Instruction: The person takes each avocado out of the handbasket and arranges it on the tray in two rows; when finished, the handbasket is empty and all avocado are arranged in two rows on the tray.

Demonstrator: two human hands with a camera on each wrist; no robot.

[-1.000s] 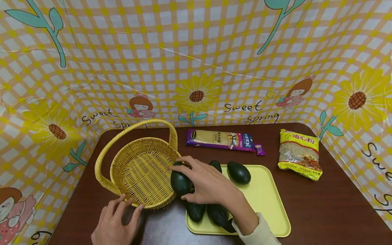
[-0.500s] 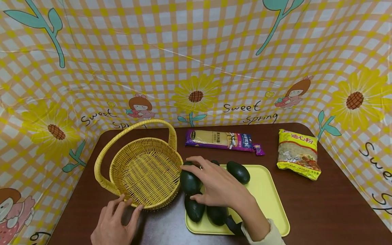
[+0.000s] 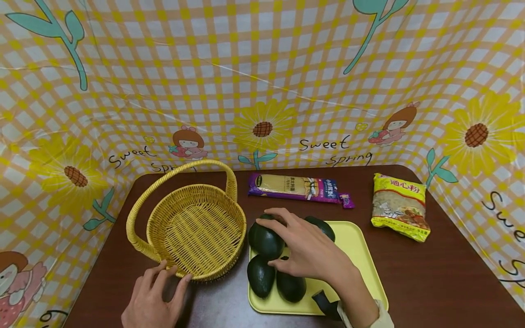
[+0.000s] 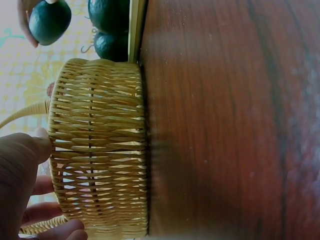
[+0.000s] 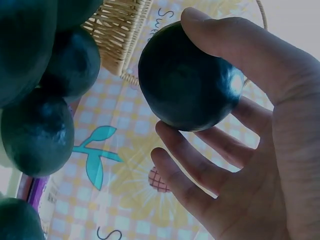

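In the head view my right hand (image 3: 311, 246) holds a dark green avocado (image 3: 268, 241) between thumb and fingers, above the left part of the yellow tray (image 3: 361, 255). The right wrist view shows this avocado (image 5: 187, 80) clearly, with thumb and fingertips around it. Several more avocados lie on the tray, among them a front left one (image 3: 261, 275), one beside it (image 3: 291, 287) and one at the back (image 3: 321, 227). My left hand (image 3: 153, 294) grips the near rim of the wicker basket (image 4: 100, 145), thumb and fingers at the rim. Nothing lies in the basket.
Behind the tray lies a purple pasta packet (image 3: 293, 187). A yellow bag of macaroni (image 3: 399, 207) rests at the right. The basket's tall handle (image 3: 180, 168) arches over its left and back. A patterned cloth (image 3: 262, 68) surrounds the brown table (image 3: 443, 273).
My right hand has moved right with the avocado, from beside the basket's rim to over the tray's avocados. The left hand and basket have stayed in place.
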